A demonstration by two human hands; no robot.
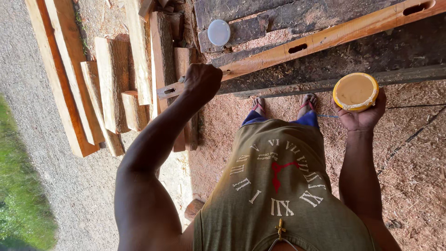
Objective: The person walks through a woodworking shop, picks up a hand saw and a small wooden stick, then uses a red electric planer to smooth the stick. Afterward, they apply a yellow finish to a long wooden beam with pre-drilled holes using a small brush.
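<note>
Mortised beam (325, 37) slants up-right; left hand (202, 81) fisted, perhaps gripping a tool; right hand (362, 116) cups a yellow tub (355, 90).

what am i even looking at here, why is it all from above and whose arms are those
This is one picture from a camera worn on a person's head, looking straight down, so you see their own chest, arms and feet. The left hand is closed around a small tool whose tip meets a long wooden beam with slots cut in it; the tool itself is mostly hidden. The right hand holds an open yellow tub of pale paste. A round white lid lies on dark planks behind the beam. Cut timber blocks are stacked at the left, and sawdust covers the ground.
</note>
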